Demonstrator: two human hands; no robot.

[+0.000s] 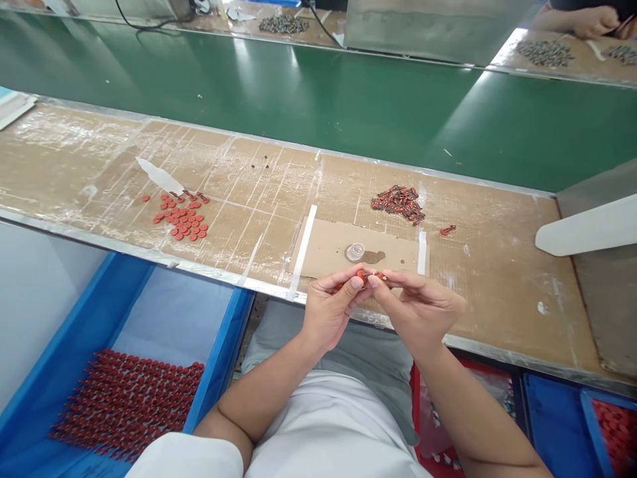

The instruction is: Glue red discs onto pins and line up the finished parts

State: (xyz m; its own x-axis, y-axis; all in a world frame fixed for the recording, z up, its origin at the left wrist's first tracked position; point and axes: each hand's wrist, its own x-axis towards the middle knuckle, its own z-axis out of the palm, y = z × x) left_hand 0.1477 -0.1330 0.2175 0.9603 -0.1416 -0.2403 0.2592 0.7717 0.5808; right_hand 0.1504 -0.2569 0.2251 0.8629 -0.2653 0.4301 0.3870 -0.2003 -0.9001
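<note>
My left hand (326,313) is closed in a pinch on a small round red piece (360,273), held above the bench's near edge. Fingertips of my right hand (423,313) pinch a small red-and-dark part (381,275) against it. Whether the two pieces are joined is hidden by my fingers. Just beyond my hands, a small clear round container (355,251) stands on a cardboard sheet (323,242) beside a dark stain. A pile of small red-and-dark parts (398,202) lies farther back, with one similar part (448,230) lying apart to its right.
Red discs (184,219) lie spread on the left of the bench by a white strip (159,176). A blue bin (226,338) at lower left holds rows of red pieces (134,398). Behind the bench runs a green belt (318,93). Another person's hand (594,23) shows at top right.
</note>
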